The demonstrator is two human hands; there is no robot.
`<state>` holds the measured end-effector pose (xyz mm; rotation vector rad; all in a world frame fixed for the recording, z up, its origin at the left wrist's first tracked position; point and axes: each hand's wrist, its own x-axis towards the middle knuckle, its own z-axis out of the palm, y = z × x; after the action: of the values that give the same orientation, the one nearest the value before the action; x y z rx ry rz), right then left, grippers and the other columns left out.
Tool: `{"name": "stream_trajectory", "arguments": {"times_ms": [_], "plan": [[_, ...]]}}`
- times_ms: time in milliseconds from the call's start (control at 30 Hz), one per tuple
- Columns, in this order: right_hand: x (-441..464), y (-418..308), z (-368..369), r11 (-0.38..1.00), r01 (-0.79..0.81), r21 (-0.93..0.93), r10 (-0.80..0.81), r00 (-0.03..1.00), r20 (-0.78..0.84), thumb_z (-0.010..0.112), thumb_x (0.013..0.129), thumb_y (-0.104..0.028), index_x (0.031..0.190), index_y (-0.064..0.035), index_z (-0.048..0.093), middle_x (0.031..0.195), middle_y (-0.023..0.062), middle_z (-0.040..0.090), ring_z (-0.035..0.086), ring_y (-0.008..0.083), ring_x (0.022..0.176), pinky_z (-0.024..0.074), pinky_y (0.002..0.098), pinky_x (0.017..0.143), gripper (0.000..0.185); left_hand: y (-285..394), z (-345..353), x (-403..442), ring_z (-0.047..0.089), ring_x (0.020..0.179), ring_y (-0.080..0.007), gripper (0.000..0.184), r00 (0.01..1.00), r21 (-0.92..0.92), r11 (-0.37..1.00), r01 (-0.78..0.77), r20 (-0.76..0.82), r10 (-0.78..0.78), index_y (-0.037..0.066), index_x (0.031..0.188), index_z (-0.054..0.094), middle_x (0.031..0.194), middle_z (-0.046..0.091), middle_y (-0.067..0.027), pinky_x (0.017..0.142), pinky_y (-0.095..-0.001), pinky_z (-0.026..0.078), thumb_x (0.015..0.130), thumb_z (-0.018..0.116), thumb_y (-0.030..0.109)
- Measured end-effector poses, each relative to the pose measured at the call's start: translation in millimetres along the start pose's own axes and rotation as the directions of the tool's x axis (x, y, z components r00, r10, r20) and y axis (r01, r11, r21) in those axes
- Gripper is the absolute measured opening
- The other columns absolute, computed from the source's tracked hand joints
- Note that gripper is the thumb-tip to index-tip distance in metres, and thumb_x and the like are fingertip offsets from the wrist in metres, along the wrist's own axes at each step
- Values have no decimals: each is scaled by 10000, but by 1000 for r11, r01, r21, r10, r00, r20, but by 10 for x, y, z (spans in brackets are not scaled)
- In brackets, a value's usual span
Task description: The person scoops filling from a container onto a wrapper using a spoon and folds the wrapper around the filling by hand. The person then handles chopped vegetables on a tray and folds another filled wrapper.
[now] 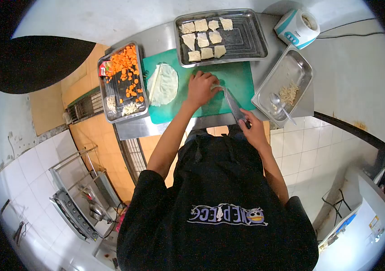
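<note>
A kitchen knife [233,105] is in my right hand [253,131], its fingers wrapped round the handle and the blade pointing away from me over the green cutting board [240,74]. My left hand [202,90] rests on the board with bent fingers, pinching a thin pale strip [218,86] beside the knife tip. What lies beneath that palm is hidden. To its left lies a pale, thin round sheet [167,86], with a folded or rolled edge along its left side.
A dark tray [242,43] with flat pale squares overlaps the board's far edge. At left, another tray [122,97] holds cut carrots [127,61] and chopped white pieces. On the right are a metal pan [287,63] with a spoon [282,107] and a white-and-teal appliance [295,29].
</note>
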<state>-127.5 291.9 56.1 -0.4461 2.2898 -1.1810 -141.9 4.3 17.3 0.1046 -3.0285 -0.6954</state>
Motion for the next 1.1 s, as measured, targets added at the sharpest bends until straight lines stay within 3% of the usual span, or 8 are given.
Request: {"name": "stream_trajectory", "arguments": {"times_ms": [200, 267, 367, 467, 700, 767, 967, 1100], "plan": [[28, 43, 17, 1000, -17, -7, 17, 1000, 17, 730, 952, -162, 1396, -127, 645, 1012, 244, 729, 729, 421, 950, 573, 466, 844, 454, -34, -2, 54, 642, 1119, -318, 328, 995, -53, 996, 73, 75, -69, 210, 1011, 766, 1090, 736, -33, 984, -530, 484, 831, 822, 478], [27, 64, 20, 999, -25, -23, 25, 1000, 19, 728, 952, -161, 1397, -138, 645, 993, 242, 721, 728, 416, 938, 570, 456, 835, 453, -70, 32, 48, 637, 1081, -291, 288, 999, -115, 993, 40, 42, -35, 212, 988, 765, 1037, 725, 21, 958, -523, 484, 810, 846, 424], [19, 37, 26, 998, -57, 10, 57, 998, 27, 728, 951, -165, 1397, -136, 646, 1013, 238, 727, 724, 421, 933, 569, 454, 839, 455, -194, 23, 29, 642, 1098, -284, 294, 998, -199, 980, 15, 64, -2, 215, 1020, 763, 1038, 725, 17, 967, -525, 484, 813, 851, 404], [18, -62, 32, 999, -37, 20, 36, 998, 45, 726, 950, -173, 1399, -136, 646, 1026, 240, 735, 725, 426, 936, 569, 466, 850, 457, -181, -42, 4, 653, 1093, -278, 303, 998, -121, 992, 41, 60, -34, 211, 1037, 760, 1033, 726, 9, 975, -529, 481, 804, 864, 375], [60, 4, 97, 999, -51, -14, 52, 995, 82, 722, 949, -189, 1398, -135, 651, 1055, 240, 742, 725, 433, 974, 565, 486, 877, 457, -151, -83, 61, 671, 1063, -273, 326, 992, -148, 985, 93, 102, -78, 208, 1033, 761, 996, 733, 3, 981, -525, 479, 772, 892, 352], [59, 31, 115, 999, -43, 8, 42, 997, 69, 742, 966, -173, 1403, -119, 652, 980, 204, 730, 713, 326, 891, 548, 416, 819, 450, -165, -67, 70, 673, 1059, -265, 341, 990, -165, 981, 101, 115, -83, 207, 1027, 761, 986, 739, 9, 974, -512, 484, 753, 902, 352], [68, 1, 101, 999, -40, 11, 39, 997, 70, 742, 967, -161, 1409, -104, 651, 1017, 208, 744, 728, 293, 954, 555, 406, 874, 454, -171, -98, 81, 682, 1032, -257, 361, 987, -170, 979, 111, 131, -89, 211, 1037, 762, 990, 746, 18, 965, -495, 494, 736, 910, 348], [80, 33, 119, 997, -67, 46, 63, 995, 74, 726, 945, -169, 1393, -105, 657, 1058, 246, 747, 735, 411, 1000, 566, 451, 900, 458, -188, -105, 85, 687, 1029, -259, 359, 988, -171, 980, 104, 130, -82, 214, 1044, 765, 998, 750, 17, 967, -497, 495, 744, 904, 352]]}}
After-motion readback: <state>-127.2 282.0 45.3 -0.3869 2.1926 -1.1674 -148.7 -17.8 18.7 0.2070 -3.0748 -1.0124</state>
